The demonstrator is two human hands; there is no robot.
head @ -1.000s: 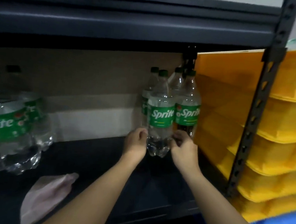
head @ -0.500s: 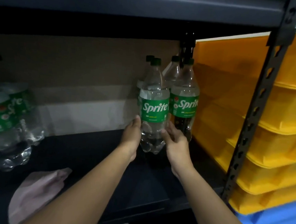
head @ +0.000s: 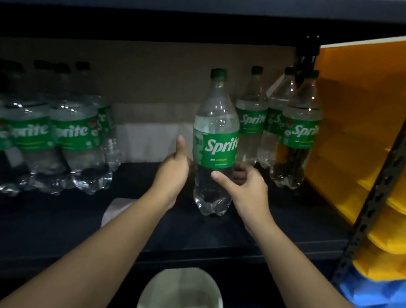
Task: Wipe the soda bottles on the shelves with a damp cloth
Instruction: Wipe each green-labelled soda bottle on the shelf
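The Sprite bottle [head: 215, 140] you are handling stands upright on the dark shelf [head: 277, 225], green cap on, clear liquid filling it up into the shoulder. Just behind it to your right, three more upright Sprite bottles [head: 277, 128] stand in a cluster against the back wall; on your left a shrink-wrapped pack of bottles [head: 57, 139] sits on the same shelf, well apart from the one in front of you. The pink cloth [head: 117, 206] lies on the shelf near its front edge, mostly hidden under your left forearm. Below the shelf edge, between your arms, a white bowl [head: 180, 298] holds something pale that you cannot make out. Stacked yellow bins [head: 362, 134] fill the next bay on the right, behind the perforated upright post [head: 391, 169], with blue plastic below them. Your left hand [head: 174, 169] is wrapped around the bottle's left side, thumb pointing up beside the label. Your right hand [head: 245, 189] grasps its right side, thumb across the front just under the label.
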